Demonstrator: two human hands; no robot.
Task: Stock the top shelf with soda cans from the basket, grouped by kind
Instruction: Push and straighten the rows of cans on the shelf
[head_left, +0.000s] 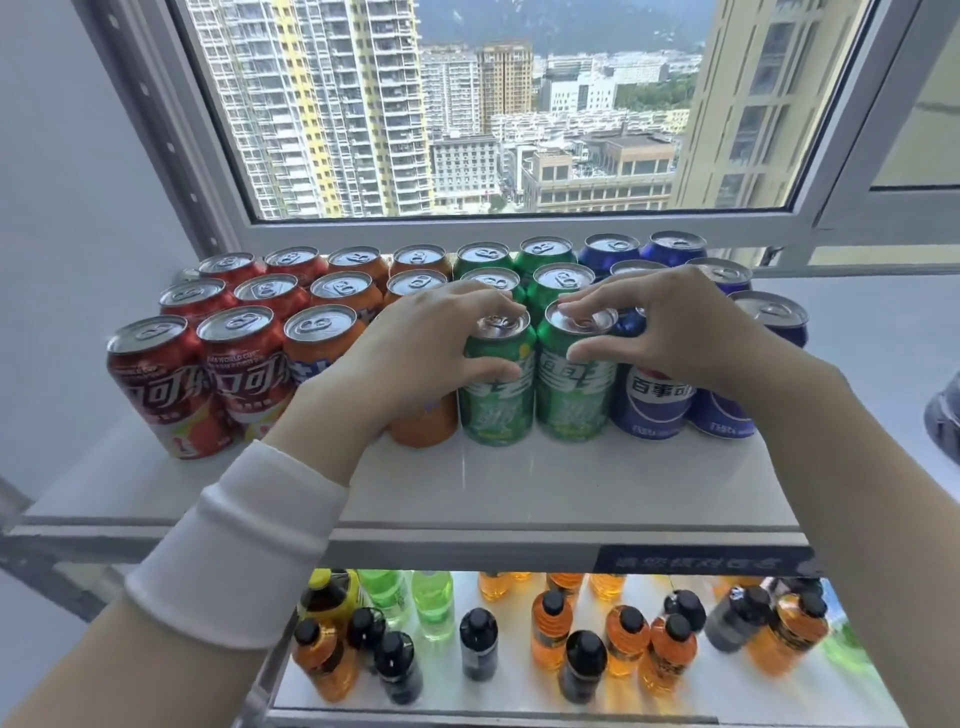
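top shelf (571, 488) before a window (467, 104), with cans standing in colour blocks. red cans (156, 384) lie well out past the left fingers. orange cans (332, 291) lie beneath and just beyond the left hand (410, 358). blue cans (652, 400) lie beneath and beyond the right hand (680, 332). the left wrist hides most of the front orange can, and the right palm covers the tops of the front blue cans. bottles (550, 629) stand on the lower shelf (519, 701), below both forearms.

left green can (496, 395): front row, upright, left fingers curled over its rim, thumb pressed on its side. right green can (571, 395): touching the first, right fingertips (565, 309) on its lid edge, thumb on its label. rear green cans (545, 249) stand directly behind the fingertips of both hands.
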